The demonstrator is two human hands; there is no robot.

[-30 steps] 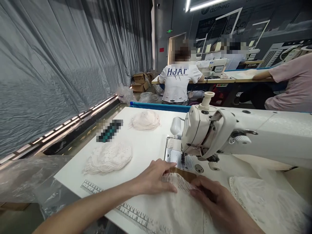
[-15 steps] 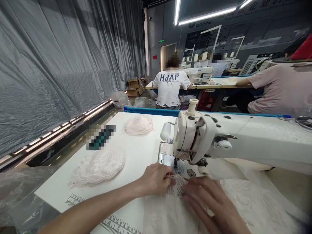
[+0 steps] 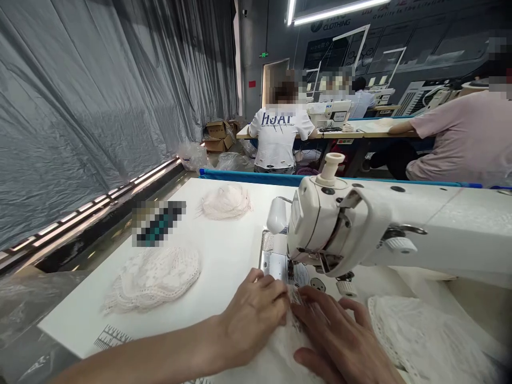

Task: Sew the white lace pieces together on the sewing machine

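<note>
A sheer white lace fabric (image 3: 276, 352) lies in front of the needle of a white sewing machine (image 3: 316, 221). My left hand (image 3: 256, 309) is closed, its fingers curled on the fabric's left edge close to the presser foot (image 3: 294, 271). On the fabric's right side rests my right hand (image 3: 336, 330), also closed, with fingertips pressing the gathered strip and the thumb apart below. The metal needle plate (image 3: 274, 264) shows just beyond my fingers. Exactly how the fabric folds between the two hands is hidden.
White lace pieces (image 3: 156, 277) are stacked at left, with a pale pink bundle (image 3: 226, 201) behind them. More white lace (image 3: 428, 336) lies right of my hand. A blurred dark item (image 3: 160, 224) sits at the table's left edge. Co-workers sit at a table (image 3: 276, 134) ahead.
Both hands have drawn closer together on the fabric at the needle. My left fingers now curl over its edge. The view has shifted slightly, and the machine head appears larger and farther right.
</note>
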